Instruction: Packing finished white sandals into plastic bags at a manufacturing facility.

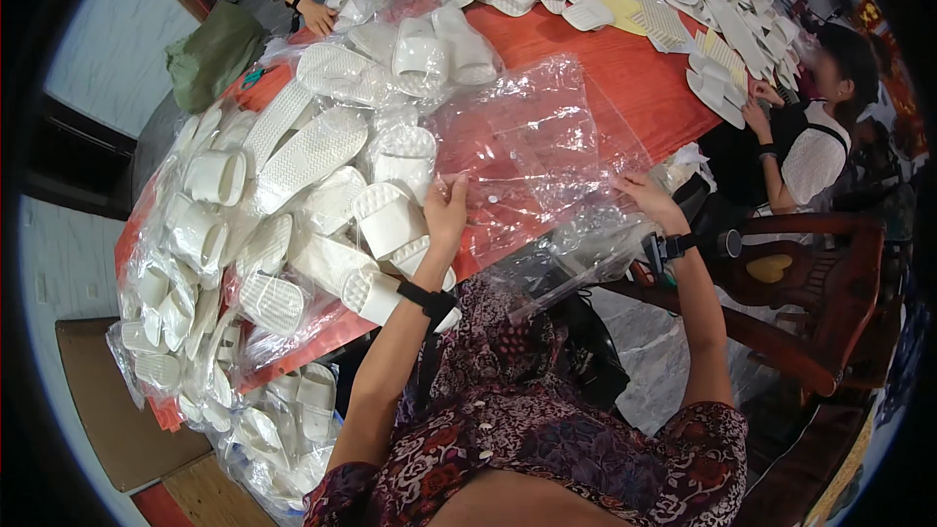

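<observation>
A clear plastic bag [537, 161] is spread over the red table in front of me. With my left hand [447, 210] I grip its left edge, close to the white slippers. The fingers of my right hand [652, 200] pinch the bag's right side near the table's edge. More clear plastic sheeting [595, 239] hangs below the right hand, over the table's front edge. Just left of my left hand lies a white slide slipper [388, 222] with a broad strap. Glare on the plastic blurs where one bag ends and another begins.
White slippers, many in clear plastic, heap over the table's left side [303, 161]. Loose ones [722, 15] pile at the far right. Two people sit across the table, one handling a slipper [715, 88]. A wooden chair [781, 293] stands at my right. Bagged slippers [283, 429] lie below left.
</observation>
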The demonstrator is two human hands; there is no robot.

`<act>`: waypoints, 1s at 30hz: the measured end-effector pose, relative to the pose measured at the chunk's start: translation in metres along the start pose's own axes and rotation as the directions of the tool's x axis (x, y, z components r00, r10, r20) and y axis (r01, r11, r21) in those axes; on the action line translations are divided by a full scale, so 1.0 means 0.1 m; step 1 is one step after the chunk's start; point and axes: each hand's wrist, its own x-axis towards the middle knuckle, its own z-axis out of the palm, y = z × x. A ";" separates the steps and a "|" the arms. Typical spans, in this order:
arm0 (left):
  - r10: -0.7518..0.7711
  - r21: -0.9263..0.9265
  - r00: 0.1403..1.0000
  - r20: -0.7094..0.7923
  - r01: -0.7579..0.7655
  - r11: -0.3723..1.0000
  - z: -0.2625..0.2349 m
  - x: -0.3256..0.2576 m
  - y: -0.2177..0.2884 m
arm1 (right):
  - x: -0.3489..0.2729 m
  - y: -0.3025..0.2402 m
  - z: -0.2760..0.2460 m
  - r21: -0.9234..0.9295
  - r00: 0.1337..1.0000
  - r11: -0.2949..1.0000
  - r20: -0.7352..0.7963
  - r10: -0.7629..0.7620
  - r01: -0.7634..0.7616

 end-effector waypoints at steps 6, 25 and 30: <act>0.038 0.052 0.996 0.086 -0.043 0.998 0.44 0.20 -0.33 | 0.49 0.15 -0.53 0.120 0.999 0.993 -0.033 0.011 -0.007; 0.115 0.545 0.769 0.628 -0.541 0.641 0.86 -0.38 -0.58 | 1.13 0.09 -0.91 -0.864 0.832 0.503 -0.255 -0.492 0.032; 0.064 0.597 0.801 0.596 -0.495 0.631 0.88 -0.45 -0.66 | 0.32 -0.68 0.42 -0.566 0.637 0.600 -0.163 -0.753 0.565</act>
